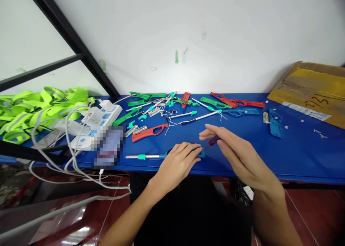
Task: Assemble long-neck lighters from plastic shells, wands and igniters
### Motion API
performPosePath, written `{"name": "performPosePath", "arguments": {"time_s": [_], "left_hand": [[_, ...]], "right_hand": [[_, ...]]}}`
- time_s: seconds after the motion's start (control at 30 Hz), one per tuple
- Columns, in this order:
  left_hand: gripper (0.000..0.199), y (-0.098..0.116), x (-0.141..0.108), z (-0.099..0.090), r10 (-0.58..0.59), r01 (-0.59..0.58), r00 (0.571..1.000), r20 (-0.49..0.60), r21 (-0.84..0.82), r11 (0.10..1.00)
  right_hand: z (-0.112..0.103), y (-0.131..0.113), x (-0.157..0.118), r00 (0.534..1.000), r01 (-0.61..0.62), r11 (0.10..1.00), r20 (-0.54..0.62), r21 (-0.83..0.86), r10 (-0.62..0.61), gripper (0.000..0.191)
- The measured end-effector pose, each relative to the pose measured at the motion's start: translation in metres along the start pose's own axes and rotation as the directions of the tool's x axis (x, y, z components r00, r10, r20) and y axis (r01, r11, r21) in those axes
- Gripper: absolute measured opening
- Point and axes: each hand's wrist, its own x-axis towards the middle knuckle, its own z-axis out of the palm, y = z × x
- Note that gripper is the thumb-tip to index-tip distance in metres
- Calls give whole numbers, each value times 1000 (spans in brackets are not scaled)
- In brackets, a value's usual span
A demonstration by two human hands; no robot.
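Observation:
My left hand lies over a long-nosed gas lighter and presses it to the table, covering most of its blue handle. The lighter's metal tube with a teal collar points left. In my right hand, between palm and fingers, is a screwdriver with a dark red-purple handle. Its shaft slopes down left to the handle's right end; the tip's exact contact is hidden by my left fingers. Beyond my hands lies a red handle shell, and a metal lighter tube with a wire.
Green and red handle shells, tubes and wires cover the back of the blue table. A blue shell and a cardboard box are at right. At left are a power strip, a blurred phone, cables and yellow-green reflective straps.

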Motion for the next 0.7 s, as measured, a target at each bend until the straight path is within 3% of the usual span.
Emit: {"name": "performPosePath", "arguments": {"time_s": [0.07,0.2,0.27,0.37,0.43,0.5,0.6,0.7], "left_hand": [[31,1,-1,0,-1,1,1000,7,3,1000],[31,1,-1,-1,-1,1,1000,14,4,1000],[31,1,-1,-2,-2,2,1000,9,2,1000],[30,1,0,-2,0,0,1000,1,-3,1000],[31,1,0,-2,3,-3,1000,2,-1,1000],[32,1,0,-2,6,-6,1000,5,5,1000],[32,1,-1,-2,5,-5,1000,2,7,1000],[31,1,-1,-3,1,-1,1000,-2,-5,1000]], "right_hand": [[0,4,-1,999,16,999,-45,-45,-18,51],[14,15,5,929,21,955,-346,-297,-128,29],[17,16,8,943,29,968,-315,-251,-110,33],[11,13,7,995,36,999,-93,-4,-36,50],[6,11,6,999,42,997,-31,67,-40,53],[6,10,5,993,49,999,-110,-10,-50,46],[12,12,7,948,38,980,-303,-195,-97,30],[13,13,9,960,39,986,-268,-164,-83,36]]}}
